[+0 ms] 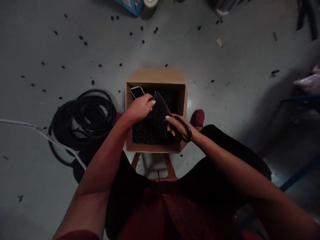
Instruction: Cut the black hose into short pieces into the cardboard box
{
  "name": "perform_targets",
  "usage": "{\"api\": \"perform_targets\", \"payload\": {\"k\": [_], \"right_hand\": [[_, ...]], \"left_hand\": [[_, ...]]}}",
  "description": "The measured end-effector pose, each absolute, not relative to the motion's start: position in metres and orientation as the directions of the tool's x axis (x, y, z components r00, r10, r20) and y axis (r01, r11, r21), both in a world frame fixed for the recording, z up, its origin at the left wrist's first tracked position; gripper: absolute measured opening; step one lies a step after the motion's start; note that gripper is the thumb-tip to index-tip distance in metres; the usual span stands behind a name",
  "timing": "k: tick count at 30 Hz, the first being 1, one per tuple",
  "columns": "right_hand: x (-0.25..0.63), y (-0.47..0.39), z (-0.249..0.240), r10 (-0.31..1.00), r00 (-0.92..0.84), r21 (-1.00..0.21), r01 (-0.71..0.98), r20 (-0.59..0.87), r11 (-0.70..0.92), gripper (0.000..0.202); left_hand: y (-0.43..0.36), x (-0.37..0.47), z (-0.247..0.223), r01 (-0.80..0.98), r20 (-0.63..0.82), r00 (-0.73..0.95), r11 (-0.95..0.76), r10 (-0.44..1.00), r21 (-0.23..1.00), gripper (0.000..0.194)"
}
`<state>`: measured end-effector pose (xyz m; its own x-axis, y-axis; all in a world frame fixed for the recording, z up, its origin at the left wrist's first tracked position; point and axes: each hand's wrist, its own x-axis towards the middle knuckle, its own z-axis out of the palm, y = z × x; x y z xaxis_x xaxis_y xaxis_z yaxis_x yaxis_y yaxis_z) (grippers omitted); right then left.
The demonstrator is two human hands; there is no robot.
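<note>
In my right hand (177, 125) is a pair of scissors (163, 103), its black handle loop around the hand and its blades pointing up and left. My left hand (140, 107) is closed, pinching a small black piece (152, 98) beside the scissor tips; its exact kind is too small and dark to tell. Both hands are over an open cardboard box (156, 77), which holds a heap of small black pieces (150, 130). A phone-like object with a dark screen (137, 92) leans in the box's far left corner, next to my left hand.
A coil of black tubing (82, 116) lies on the floor at the left, with a pale cable (55, 141) passing near it. Several small black bits are scattered over the grey floor (105, 50). A blue carton (130, 6) stands at the far edge. The box rests on a wooden support (170, 166).
</note>
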<state>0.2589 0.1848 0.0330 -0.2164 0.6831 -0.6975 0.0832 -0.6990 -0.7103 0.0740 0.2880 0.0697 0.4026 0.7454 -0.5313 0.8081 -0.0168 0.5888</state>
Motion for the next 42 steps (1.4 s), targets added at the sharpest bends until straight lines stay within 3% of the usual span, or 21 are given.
{"api": "perform_targets", "payload": {"k": [4, 8, 15, 23, 29, 35, 42], "right_hand": [[0.265, 0.2, 0.039, 0.695, -0.282, -0.657, -0.229, -0.661, -0.718, 0.055], [0.267, 0.205, 0.045, 0.7, -0.331, -0.623, -0.319, -0.633, -0.714, 0.069], [0.26, 0.208, 0.05, 0.732, -0.349, -0.691, -0.258, -0.585, -0.676, 0.084], [0.255, 0.21, 0.062, 0.693, -0.325, -0.726, -0.027, -0.644, -0.687, 0.082], [0.251, 0.212, 0.064, 0.734, -0.303, -0.761, -0.041, -0.608, -0.648, 0.076], [0.254, 0.211, 0.063, 0.842, -0.3, -0.856, -0.127, -0.449, -0.501, 0.058], [0.257, 0.214, 0.075, 0.792, -0.345, -0.797, -0.17, -0.503, -0.58, 0.077]], "left_hand": [[0.282, 0.078, 0.066, 0.641, -0.477, 0.338, 0.173, 0.811, 0.748, 0.026], [0.273, 0.085, 0.065, 0.509, -0.519, 0.377, 0.296, 0.768, 0.808, 0.021], [0.266, 0.091, 0.074, 0.388, -0.578, 0.506, 0.43, 0.641, 0.816, 0.033], [0.262, 0.099, 0.063, 0.295, -0.59, 0.504, 0.516, 0.631, 0.804, 0.019], [0.261, 0.103, 0.067, 0.292, -0.619, 0.478, 0.551, 0.623, 0.781, 0.024], [0.261, 0.104, 0.073, 0.261, -0.597, 0.496, 0.548, 0.63, 0.795, 0.033], [0.264, 0.105, 0.083, 0.27, -0.544, 0.493, 0.474, 0.679, 0.838, 0.03]]}}
